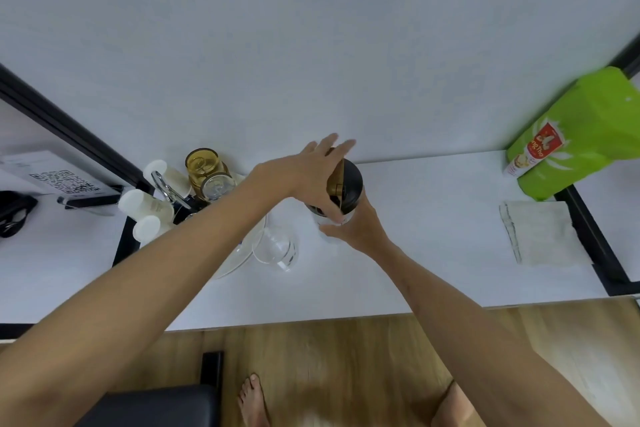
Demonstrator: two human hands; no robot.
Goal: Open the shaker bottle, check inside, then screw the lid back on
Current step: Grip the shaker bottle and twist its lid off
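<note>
Black lid (349, 180) half hidden under left hand (311, 172); right hand (356, 227) grips shaker bottle (329, 217).

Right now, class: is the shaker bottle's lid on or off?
On. The black lid sits atop the shaker bottle; the left hand grips the lid and the right hand holds the body. How tightly it is screwed: cannot tell.

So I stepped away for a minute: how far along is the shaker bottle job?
Nothing looks finished from this single view. The black lid sits on top of the shaker bottle; whether it has been off already cannot be told. In hand: the right hand holds the bottle body on the table, and the left hand rests over the lid. If this is the start, opening, checking inside and screwing the lid back on remain.
</note>
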